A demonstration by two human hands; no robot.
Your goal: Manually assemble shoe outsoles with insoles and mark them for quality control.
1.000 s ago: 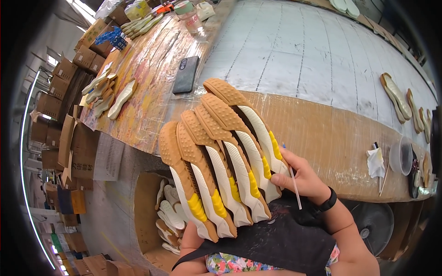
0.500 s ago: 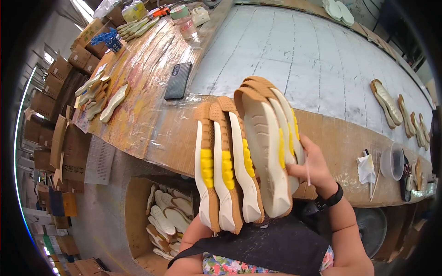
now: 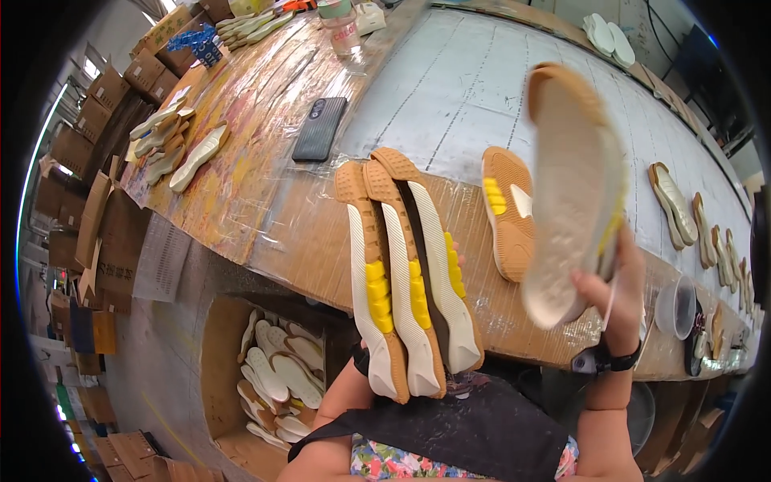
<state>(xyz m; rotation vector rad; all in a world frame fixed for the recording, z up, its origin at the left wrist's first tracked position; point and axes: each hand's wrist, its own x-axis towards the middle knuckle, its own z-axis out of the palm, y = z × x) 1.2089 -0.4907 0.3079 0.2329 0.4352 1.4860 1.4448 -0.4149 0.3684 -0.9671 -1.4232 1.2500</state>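
Observation:
Three white-and-tan shoe soles (image 3: 389, 293) with yellow side pieces stand side by side on edge in my left hand (image 3: 459, 251). That hand is mostly hidden behind them; only a bit of finger shows. To the right, my right hand (image 3: 620, 301) grips the lower end of a raised shoe sole (image 3: 566, 193), its pale hollow inside facing me. It is blurred, and a second sole seems to lie behind it. Between the two hands, another shoe sole (image 3: 506, 217) rests on the table edge with its tan tread up.
A cardboard box (image 3: 221, 402) of soles stands below the table at left. On the table are a phone (image 3: 320, 128), a bottle (image 3: 343, 32), loose soles (image 3: 201, 157) at left, a row of soles (image 3: 673, 205) at right and a clear plastic cup (image 3: 675, 308).
My right hand has moved right and up, taking soles away from the bunch in my left hand. One sole now lies tread up on the table edge.

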